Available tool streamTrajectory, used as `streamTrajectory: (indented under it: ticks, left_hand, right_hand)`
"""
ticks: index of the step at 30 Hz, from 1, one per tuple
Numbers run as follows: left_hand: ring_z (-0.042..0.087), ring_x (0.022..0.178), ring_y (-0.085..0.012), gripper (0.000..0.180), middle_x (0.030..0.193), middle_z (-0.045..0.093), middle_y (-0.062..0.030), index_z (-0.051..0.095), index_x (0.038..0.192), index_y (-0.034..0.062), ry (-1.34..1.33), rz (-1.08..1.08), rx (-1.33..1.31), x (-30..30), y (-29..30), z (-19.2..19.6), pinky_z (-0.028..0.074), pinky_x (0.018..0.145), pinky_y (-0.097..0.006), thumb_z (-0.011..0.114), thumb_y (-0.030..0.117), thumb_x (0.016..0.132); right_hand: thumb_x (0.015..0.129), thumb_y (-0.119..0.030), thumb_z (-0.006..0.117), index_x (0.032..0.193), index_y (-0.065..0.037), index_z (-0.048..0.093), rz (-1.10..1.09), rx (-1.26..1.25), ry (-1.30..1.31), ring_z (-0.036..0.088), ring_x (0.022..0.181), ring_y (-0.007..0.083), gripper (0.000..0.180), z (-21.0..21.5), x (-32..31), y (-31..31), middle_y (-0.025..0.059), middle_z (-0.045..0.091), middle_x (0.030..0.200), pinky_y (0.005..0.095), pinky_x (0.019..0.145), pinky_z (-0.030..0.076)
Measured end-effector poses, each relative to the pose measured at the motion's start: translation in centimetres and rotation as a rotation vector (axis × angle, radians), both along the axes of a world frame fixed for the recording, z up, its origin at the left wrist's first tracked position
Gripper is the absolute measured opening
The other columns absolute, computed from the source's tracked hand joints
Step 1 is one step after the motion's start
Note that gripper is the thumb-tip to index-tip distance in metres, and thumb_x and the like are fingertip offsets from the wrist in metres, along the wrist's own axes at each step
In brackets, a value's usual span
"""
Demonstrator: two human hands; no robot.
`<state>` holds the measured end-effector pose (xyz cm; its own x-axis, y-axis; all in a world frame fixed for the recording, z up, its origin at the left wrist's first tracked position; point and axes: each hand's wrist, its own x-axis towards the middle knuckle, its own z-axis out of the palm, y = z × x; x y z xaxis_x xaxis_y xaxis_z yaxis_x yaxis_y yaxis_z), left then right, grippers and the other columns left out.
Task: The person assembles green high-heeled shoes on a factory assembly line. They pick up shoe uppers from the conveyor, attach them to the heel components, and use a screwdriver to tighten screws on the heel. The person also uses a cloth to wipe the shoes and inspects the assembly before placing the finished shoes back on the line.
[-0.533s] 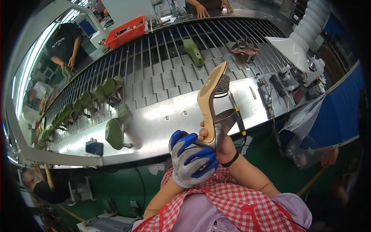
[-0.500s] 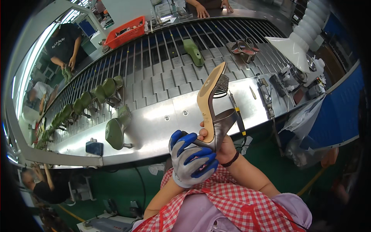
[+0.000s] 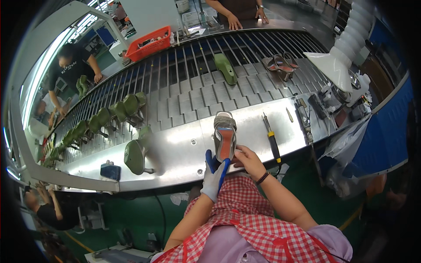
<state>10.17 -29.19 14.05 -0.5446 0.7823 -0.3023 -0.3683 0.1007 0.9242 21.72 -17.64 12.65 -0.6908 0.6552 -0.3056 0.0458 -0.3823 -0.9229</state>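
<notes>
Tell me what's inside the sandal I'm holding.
Inside the sandal, a reddish insole shows behind the straps. Those straps cover the part directly beneath them, so that stretch can't be seen.

Sandal strap (image 3: 225,123) rough, glittery; insole (image 3: 226,143) smooth. Bench (image 3: 175,147) glossy metal. Basket (image 3: 154,49) plastic. Apron (image 3: 242,191) matt cloth.

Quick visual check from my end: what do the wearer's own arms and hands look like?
The left hand wears a pale grey glove with blue on the fingers. The right hand is ungloved, with a dark, beaded-looking bracelet at the wrist. Both forearms are bare; a lilac sleeve shows on the right upper arm.
</notes>
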Motion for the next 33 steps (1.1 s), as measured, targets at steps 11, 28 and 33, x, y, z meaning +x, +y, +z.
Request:
streamTrajectory:
  ticks: [11, 28, 33]
  left_hand:
    - [0.060, 0.085, -0.0120, 0.033, 0.101, 0.064, -0.0019, 0.054, 0.123, 0.0099, -0.488, -0.078, 0.186, -6.0, 6.9, -0.1, 0.046, 0.071, -0.023, 0.060, 0.018, 0.092]
    - [0.041, 0.134, -0.0294, 0.070, 0.143, 0.041, -0.0205, 0.030, 0.144, -0.0044, 1.195, 0.247, 0.332, -11.2, 2.6, 7.5, 0.030, 0.112, -0.037, 0.063, 0.000, 0.082]
    - [0.036, 0.135, -0.0299, 0.075, 0.145, 0.037, -0.0198, 0.031, 0.143, -0.0029, 1.510, 0.870, -0.090, -15.8, -8.6, 6.1, 0.029, 0.111, -0.042, 0.070, 0.004, 0.079]
  right_hand:
    - [0.094, -0.019, 0.056, 0.101, -0.003, 0.067, -0.127, 0.687, -0.162, 0.070, 0.072, 0.0178, 0.020, -4.0, 0.5, -0.3, 0.0100, 0.071, 0.077, 0.0278, 0.064, 0.053]
    - [0.092, -0.012, 0.058, 0.097, -0.001, 0.066, -0.174, 0.654, -0.172, 0.067, 0.065, 0.0158, 0.015, -4.7, 0.2, -0.6, 0.0087, 0.069, 0.074, 0.0265, 0.060, 0.051]
    - [0.094, -0.013, 0.056, 0.097, -0.001, 0.066, -0.178, 0.660, -0.126, 0.062, 0.062, 0.0091, 0.016, -5.0, 0.1, -0.8, 0.0058, 0.068, 0.072, 0.0234, 0.058, 0.049]
